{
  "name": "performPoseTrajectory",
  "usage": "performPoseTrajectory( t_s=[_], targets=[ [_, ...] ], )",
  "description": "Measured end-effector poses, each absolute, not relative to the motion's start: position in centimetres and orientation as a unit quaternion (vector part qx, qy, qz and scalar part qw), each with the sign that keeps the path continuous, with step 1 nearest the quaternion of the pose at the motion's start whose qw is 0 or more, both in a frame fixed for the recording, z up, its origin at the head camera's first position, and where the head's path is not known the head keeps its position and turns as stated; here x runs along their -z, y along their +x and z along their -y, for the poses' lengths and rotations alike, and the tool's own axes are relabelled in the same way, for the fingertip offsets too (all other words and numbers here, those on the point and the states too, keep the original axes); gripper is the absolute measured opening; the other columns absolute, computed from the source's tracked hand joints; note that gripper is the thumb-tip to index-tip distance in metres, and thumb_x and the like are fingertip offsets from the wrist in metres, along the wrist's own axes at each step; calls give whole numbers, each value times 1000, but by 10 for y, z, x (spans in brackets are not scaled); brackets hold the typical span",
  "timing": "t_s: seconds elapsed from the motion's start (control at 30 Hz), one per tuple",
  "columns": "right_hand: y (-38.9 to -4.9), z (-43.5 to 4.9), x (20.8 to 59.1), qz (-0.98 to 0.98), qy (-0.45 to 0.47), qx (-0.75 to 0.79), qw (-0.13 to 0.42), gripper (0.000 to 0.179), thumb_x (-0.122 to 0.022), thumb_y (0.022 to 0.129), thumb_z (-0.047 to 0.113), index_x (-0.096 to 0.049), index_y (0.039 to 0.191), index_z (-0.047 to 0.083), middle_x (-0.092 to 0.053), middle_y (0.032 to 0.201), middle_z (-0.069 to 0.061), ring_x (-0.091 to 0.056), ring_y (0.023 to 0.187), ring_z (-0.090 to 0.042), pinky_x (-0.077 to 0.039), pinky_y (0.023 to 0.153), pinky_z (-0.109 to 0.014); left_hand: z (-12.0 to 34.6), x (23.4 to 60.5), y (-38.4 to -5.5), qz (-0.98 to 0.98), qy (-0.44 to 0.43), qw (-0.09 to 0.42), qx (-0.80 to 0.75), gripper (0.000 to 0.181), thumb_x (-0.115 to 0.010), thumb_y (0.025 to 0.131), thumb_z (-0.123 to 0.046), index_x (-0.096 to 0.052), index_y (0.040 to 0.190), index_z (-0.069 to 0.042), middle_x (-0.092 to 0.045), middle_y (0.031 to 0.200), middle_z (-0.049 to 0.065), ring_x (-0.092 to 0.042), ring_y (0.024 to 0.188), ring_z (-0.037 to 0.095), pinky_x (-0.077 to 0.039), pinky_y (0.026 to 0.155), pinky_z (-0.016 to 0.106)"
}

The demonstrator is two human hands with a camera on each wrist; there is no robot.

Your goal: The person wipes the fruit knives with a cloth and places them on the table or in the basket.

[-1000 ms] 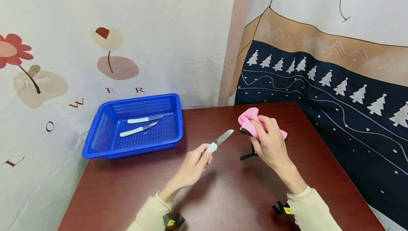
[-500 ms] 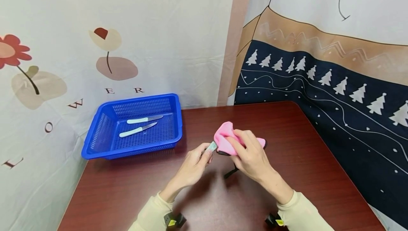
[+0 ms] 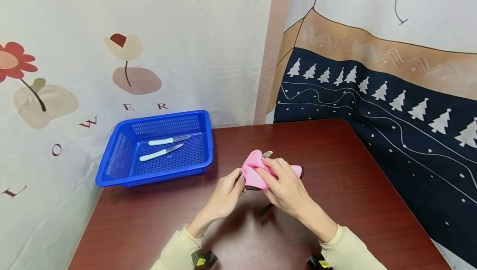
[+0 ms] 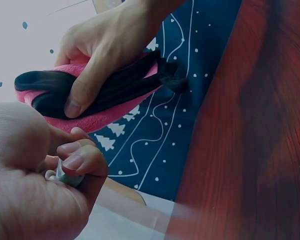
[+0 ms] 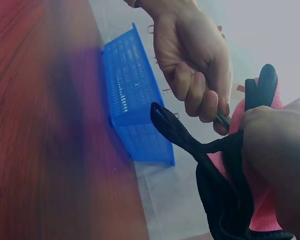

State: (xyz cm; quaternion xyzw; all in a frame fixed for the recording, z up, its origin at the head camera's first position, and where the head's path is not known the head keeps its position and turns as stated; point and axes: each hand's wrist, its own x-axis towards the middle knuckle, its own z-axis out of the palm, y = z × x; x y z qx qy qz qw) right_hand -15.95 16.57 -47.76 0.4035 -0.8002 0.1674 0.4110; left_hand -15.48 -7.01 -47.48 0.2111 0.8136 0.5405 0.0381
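My left hand grips a small knife by its pale handle, fingers curled round it. A pink cloth with black edging lies folded over the knife's blade, covering most of it. Only the blade tip pokes out past the cloth's far side in the head view. My right hand pinches the cloth against the blade, thumb on the black trim in the left wrist view. A black loop hangs from the cloth. Both hands are close together above the table.
To the left, a blue plastic basket stands on the brown table near the wall. Inside it lie two pale-handled knives, one nearer and one farther. Printed fabric hangs along the back and right.
My right hand has brought the cloth leftward onto the knife in my left hand, then slid it toward the handle. The blade tip, covered half a second ago, shows again. The left hand stays put.
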Motion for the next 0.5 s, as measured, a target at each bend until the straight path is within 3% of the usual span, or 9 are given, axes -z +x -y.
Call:
performPoseTrajectory(
  t_s=[0.3, 0.4, 0.5],
  targets=[
    [-162, -175, 474, 816, 375, -171, 404, 33, -56, 114, 24, -77, 129, 4, -72, 132, -22, -67, 105, -36, -60, 88, -44, 69, 476, -155, -803, 226, 39, -550, 26, -51, 121, -21, -69, 107, -8, -57, 80, -1, -45, 64, -1, -37, 60, 19],
    [-163, -180, 473, 826, 363, -174, 395, 29, -68, 106, 16, -76, 131, 4, -71, 133, -23, -66, 106, -36, -60, 88, -45, 70, 476, -154, -799, 230, 42, -554, 23, -52, 120, -19, -69, 111, -7, -59, 81, 1, -45, 63, -1, -37, 57, 19],
    [-164, -185, 471, 833, 353, -173, 390, 40, -80, 93, 10, -76, 132, 4, -70, 133, -23, -65, 108, -37, -60, 89, -45, 71, 476, -154, -795, 228, 55, -560, 23, -51, 121, -19, -69, 113, -6, -58, 82, 3, -45, 61, -1, -37, 54, 20]
  ],
)
